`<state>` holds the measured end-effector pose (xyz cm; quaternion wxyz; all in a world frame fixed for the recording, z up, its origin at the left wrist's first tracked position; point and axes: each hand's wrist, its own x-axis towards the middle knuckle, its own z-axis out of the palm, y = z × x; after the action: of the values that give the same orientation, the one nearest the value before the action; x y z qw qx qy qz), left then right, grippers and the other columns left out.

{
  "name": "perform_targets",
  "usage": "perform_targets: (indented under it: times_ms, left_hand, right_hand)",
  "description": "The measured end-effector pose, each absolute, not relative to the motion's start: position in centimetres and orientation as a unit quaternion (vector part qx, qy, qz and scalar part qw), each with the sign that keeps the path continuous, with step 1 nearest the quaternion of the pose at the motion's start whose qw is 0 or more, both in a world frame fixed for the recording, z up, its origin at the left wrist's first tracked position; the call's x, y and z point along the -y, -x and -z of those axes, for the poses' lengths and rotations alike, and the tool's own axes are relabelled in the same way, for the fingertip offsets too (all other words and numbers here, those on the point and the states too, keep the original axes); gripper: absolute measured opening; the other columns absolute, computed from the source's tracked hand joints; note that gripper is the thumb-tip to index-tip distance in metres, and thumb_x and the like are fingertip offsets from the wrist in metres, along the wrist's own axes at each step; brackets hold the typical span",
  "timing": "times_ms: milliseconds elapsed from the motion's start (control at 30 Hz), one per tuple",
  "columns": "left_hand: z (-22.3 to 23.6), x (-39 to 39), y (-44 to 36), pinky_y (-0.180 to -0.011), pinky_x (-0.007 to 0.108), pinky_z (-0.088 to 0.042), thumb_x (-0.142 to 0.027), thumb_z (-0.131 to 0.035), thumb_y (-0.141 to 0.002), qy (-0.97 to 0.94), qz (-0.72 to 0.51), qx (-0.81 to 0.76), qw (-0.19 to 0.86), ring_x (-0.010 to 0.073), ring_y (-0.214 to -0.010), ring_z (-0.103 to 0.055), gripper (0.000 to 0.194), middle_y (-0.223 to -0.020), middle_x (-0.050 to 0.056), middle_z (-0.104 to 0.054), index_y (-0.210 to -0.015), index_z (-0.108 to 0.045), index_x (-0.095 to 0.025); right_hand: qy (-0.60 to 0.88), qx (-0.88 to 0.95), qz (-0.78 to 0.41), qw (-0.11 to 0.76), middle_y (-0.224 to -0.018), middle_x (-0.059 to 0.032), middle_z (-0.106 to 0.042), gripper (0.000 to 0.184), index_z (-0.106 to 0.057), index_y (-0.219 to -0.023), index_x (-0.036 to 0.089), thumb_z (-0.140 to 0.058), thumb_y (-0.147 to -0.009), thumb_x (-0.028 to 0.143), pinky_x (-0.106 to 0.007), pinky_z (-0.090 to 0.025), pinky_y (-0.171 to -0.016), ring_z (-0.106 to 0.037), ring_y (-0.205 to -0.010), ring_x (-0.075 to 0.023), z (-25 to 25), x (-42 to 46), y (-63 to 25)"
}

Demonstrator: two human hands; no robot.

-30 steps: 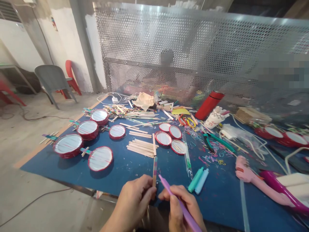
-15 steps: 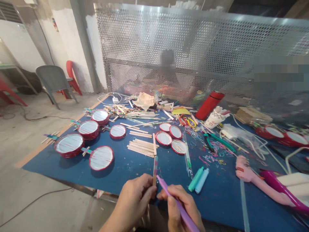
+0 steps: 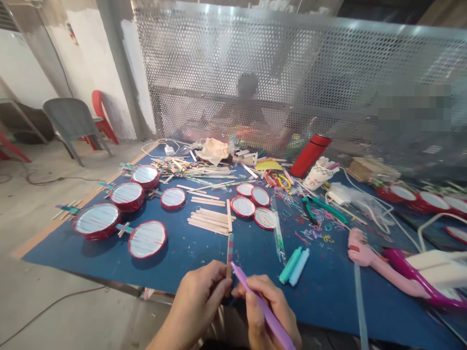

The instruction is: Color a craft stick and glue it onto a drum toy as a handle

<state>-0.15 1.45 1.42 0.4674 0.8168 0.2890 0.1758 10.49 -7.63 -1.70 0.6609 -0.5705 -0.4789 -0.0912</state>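
Observation:
Near the table's front edge, my left hand pinches the lower end of a popsicle stick that points away from me. Bands of colour mark the stick's upper part. My right hand grips a purple marker like a pen, its tip at the stick's right edge. Just beyond the stick lies a group of plain popsicle sticks. A green marker and a light blue marker lie side by side to the right of my right hand.
Several red-rimmed banjo-like pieces lie at left, and round red-rimmed discs near the middle. Green-handled pliers, loose rubber bands, a red bottle, a paper cup and a pink glue gun occupy the right. A perforated metal panel stands behind.
The whole scene has shifted slightly left as the camera turned. Both hands keep their grips, and the purple marker's tip stays beside the stick.

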Motion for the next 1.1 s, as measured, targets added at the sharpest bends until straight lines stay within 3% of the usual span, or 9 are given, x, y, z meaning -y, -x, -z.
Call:
perform_targets:
  times_ms: [300,567,1100]
  left_hand:
    - [-1.6,-1.6,0.1,-0.062,0.02,-0.044,-0.022,-0.045,-0.09,-0.824,-0.17,-0.284,0.459,0.0147,-0.066,-0.064,0.019,-0.072,0.0,-0.069,-0.087,-0.063,-0.018]
    - [-1.5,-1.4,0.0,-0.057,0.019,-0.04,-0.017,-0.05,-0.087,-0.833,-0.191,-0.295,0.428,0.0131,-0.061,-0.06,0.016,-0.067,-0.002,-0.063,-0.083,-0.065,-0.018]
    - [-1.9,-0.8,0.1,-0.053,0.015,-0.04,-0.012,-0.051,-0.086,-0.801,-0.201,-0.305,0.475,0.0101,-0.055,-0.053,0.014,-0.065,-0.004,-0.058,-0.075,-0.057,-0.019]
  right_hand:
    - [0.58,0.464,0.069,0.666,-0.075,-0.0012,-0.065,0.014,-0.06,-0.1,0.018,-0.054,-0.087,0.016,-0.031,-0.054,-0.063,-0.065,-0.068,-0.0159,2.6,8.0,-10.6]
    - [0.544,0.439,0.074,0.712,-0.075,-0.002,-0.064,0.02,-0.062,-0.101,0.015,-0.055,-0.084,0.007,-0.03,-0.052,-0.058,-0.063,-0.068,-0.0161,2.5,7.8,-10.5]
    - [0.586,0.459,0.067,0.664,-0.073,-0.0023,-0.066,0.011,-0.062,-0.097,0.016,-0.058,-0.087,0.015,-0.027,-0.053,-0.059,-0.066,-0.067,-0.016,1.1,8.3,-10.5]
